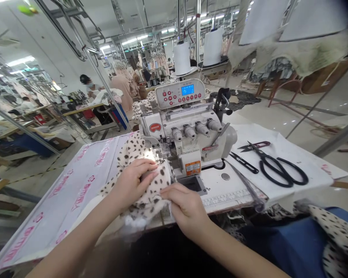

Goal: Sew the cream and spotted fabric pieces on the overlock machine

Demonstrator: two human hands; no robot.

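A cream fabric with dark spots [150, 197] lies over the front of the sewing machine [188, 135], an overlock type with a lit needle area. My left hand [135, 179] presses on the fabric close to the presser foot, thumb and fingers closed on a fold of it. Lower and to the right, my right hand [184, 204] pinches the fabric's right edge between thumb and fingers. The cloth runs back past the left side of the machine. A fluffy white edge shows at its near end.
Black scissors [281, 166] and thread snips [243, 162] lie right of the machine on white sheeting. White thread cones [182, 58] stand behind. Printed plastic [84, 181] covers the table's left. Spotted fabric [336, 227] hangs at lower right. A co-worker [89, 87] sits far left.
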